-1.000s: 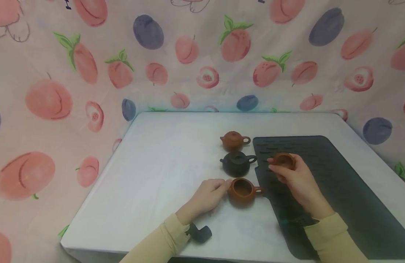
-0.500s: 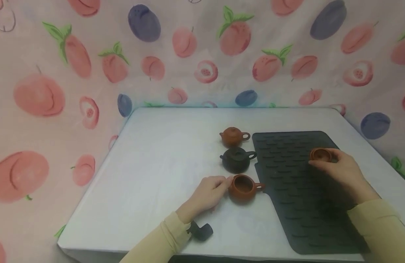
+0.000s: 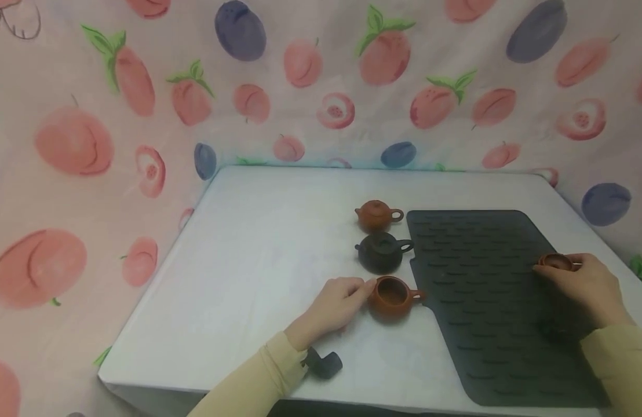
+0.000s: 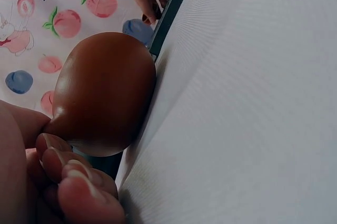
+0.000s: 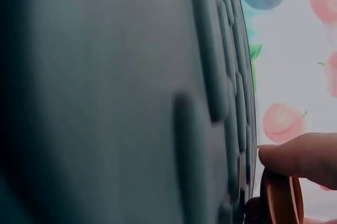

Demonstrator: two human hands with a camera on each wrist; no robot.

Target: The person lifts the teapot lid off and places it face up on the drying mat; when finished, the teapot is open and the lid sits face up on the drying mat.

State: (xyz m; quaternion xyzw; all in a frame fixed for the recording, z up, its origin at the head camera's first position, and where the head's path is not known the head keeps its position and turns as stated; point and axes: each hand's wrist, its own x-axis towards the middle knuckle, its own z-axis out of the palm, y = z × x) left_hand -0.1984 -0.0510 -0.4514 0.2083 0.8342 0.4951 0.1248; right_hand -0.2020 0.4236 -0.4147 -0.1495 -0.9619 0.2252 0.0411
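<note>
My left hand (image 3: 334, 304) pinches the short spout of a lidless reddish-brown clay teapot (image 3: 391, 307) on the white table, its dark inside showing from above. The left wrist view shows its rounded body (image 4: 105, 87), with thumb and fingers meeting at the spout. Over at the right side of the dark ribbed mat, my right hand (image 3: 592, 284) holds a small brown clay teapot lid (image 3: 557, 262), hollow side up. The lid's rim (image 5: 281, 197) shows beneath a finger in the right wrist view, close to the mat; whether it touches is unclear.
Behind the lidless teapot stand a black teapot (image 3: 382, 253) and a smaller brown one (image 3: 375, 216), both lidded, spouts left. The dark mat (image 3: 488, 324) covers the table's right part. A patterned cloth (image 3: 305, 116) hangs behind. A black strap-like piece (image 3: 325, 365) sits by my left wrist.
My right hand has carried the lid rightward across the mat and lowered it. My left hand keeps its pinch on the spout, and the teapots stay put.
</note>
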